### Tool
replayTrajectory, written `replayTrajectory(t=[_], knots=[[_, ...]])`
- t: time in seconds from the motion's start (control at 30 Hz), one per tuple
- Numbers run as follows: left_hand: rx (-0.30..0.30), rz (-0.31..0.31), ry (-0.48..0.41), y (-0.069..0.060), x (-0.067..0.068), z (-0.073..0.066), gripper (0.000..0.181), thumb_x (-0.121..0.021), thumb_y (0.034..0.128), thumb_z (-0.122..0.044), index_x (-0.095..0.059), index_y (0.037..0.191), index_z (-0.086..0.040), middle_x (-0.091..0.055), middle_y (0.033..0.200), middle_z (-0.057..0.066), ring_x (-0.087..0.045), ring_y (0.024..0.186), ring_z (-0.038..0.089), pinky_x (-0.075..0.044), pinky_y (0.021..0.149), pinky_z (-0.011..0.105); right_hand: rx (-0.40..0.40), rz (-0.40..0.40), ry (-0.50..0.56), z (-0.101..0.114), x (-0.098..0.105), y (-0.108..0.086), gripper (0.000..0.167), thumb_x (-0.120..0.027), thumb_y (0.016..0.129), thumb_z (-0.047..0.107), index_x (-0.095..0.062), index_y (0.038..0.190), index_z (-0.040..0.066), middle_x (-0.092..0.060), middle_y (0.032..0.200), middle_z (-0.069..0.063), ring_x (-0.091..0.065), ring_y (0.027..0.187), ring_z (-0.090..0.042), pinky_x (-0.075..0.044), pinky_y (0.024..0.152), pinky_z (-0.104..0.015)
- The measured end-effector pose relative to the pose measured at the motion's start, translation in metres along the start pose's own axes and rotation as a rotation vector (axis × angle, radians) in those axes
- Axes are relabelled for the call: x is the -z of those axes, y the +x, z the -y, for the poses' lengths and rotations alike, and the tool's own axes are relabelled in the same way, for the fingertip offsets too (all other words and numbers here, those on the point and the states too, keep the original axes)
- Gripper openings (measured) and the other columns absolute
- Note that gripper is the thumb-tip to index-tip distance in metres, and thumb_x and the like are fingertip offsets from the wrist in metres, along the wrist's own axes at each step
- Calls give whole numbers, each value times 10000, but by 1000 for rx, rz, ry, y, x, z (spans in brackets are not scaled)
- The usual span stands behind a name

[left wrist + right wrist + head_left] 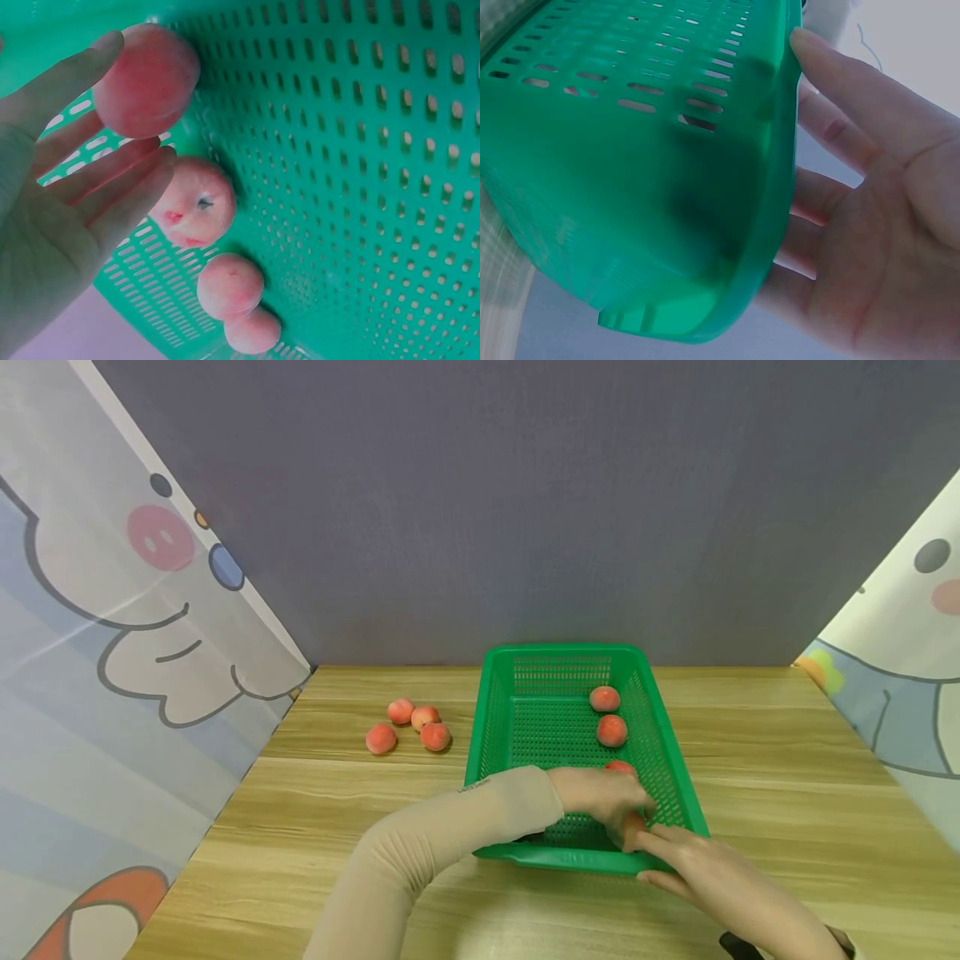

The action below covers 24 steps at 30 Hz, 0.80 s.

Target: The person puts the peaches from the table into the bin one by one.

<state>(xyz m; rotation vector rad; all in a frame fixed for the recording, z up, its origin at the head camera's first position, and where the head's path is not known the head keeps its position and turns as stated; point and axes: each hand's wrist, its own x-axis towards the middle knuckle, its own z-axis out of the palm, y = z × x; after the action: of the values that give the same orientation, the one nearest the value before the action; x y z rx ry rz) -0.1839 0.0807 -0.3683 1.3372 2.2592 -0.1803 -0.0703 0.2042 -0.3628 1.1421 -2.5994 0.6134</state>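
A green plastic basket [566, 651] stands on the wooden table. Inside it, my left hand [606, 792] has thumb and fingers about a peach [150, 81] at the near right corner. More peaches lie in a row along the basket's right wall: one close by my fingertips [166, 163], then a peach [612, 731] and another peach [604, 698] farther back. My right hand [693, 862] grips the basket's near right corner, its thumb on the rim [786, 172] and the fingers beyond it. Part of the nearest peach is hidden by the hands.
Several loose peaches [381, 739] lie on the table [315, 810] left of the basket. A grey wall [480, 510] rises behind the table, and printed cartoon panels [97, 635] flank it on both sides.
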Motion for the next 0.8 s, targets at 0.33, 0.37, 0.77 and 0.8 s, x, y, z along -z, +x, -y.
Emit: replayTrajectory(t=[0.33,0.37,0.77,0.8], knots=[[-24,-13,-3,-12,11,5,618,-731,685,-354,-507,1241,-202,-525,1184,-108,-485,1051,6,-366,852,112,7,-8,-9,-1,-1,0,279,-715,704,184,-558,931,220,-540,855,123,-531,708,-20,-434,518,-191],[-21,-14,-8,-13,12,6,625,-733,682,-353,-503,1243,-199,-524,1186,-109,-483,1057,8,-364,855,113,9,-10,-13,-1,-1,0,284,-717,701,185,-560,935,221,-543,857,123,-535,711,-24,-436,521,-191],[-64,-54,58,-32,31,12,370,-647,802,-265,-562,1140,-142,-518,813,-85,-423,664,-4,-341,594,87,23,-27,-25,-1,-1,-1,297,-712,707,200,-577,971,216,-534,859,139,-521,717,-14,-431,535,-185],[-65,-63,56,-34,32,12,356,-649,802,-255,-567,1129,-139,-527,822,-81,-430,669,0,-344,595,88,23,-25,-22,-1,-1,0,291,-707,714,204,-575,973,216,-535,862,137,-524,722,-16,-433,537,-186]])
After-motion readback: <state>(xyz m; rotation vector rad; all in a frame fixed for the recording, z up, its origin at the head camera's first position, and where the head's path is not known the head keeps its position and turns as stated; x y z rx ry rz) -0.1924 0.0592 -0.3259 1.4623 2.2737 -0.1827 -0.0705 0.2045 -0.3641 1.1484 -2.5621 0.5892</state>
